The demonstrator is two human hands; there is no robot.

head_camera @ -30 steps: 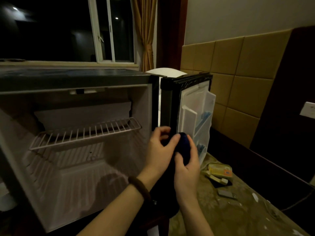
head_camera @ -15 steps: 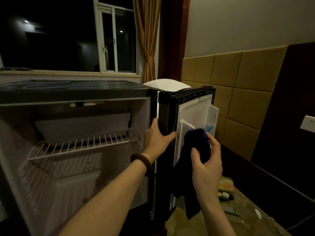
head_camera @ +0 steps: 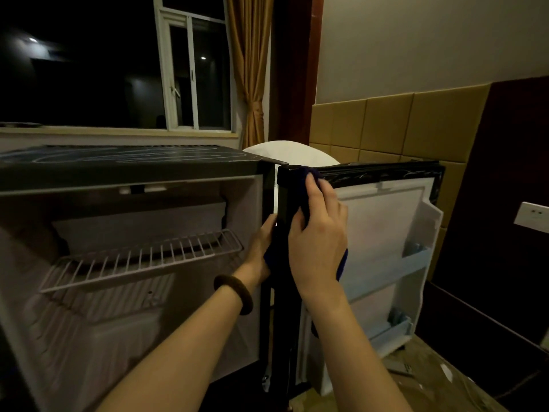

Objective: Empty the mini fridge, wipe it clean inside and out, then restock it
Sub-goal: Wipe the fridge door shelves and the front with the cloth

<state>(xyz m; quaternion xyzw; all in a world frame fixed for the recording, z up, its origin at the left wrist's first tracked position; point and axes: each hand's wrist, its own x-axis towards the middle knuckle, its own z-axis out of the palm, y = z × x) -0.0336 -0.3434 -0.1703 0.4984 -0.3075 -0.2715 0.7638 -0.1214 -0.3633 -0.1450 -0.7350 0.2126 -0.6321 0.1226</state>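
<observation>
The dark mini fridge (head_camera: 127, 165) stands open with a bare white inside and one wire shelf (head_camera: 142, 257). Its door (head_camera: 386, 221) swings out to the right, white liner and pale shelves facing me. My right hand (head_camera: 318, 233) grips a dark blue cloth (head_camera: 307, 176) and holds it against the door's top corner near the hinge. My left hand (head_camera: 263, 245), with a brown band on the wrist, grips the hinge-side edge of the door; its fingers are hidden behind the edge.
A window (head_camera: 190, 72) and a gold curtain (head_camera: 252, 69) are behind the fridge. A white rounded object (head_camera: 294, 153) shows behind the door. Tan wall panels (head_camera: 401, 126) and a wall socket (head_camera: 531, 214) lie to the right. A patterned surface (head_camera: 439, 376) lies below the door.
My right hand has lifted the cloth from the door's inner shelf up to the door's top edge. My left hand stays on the door's edge. The view has moved closer.
</observation>
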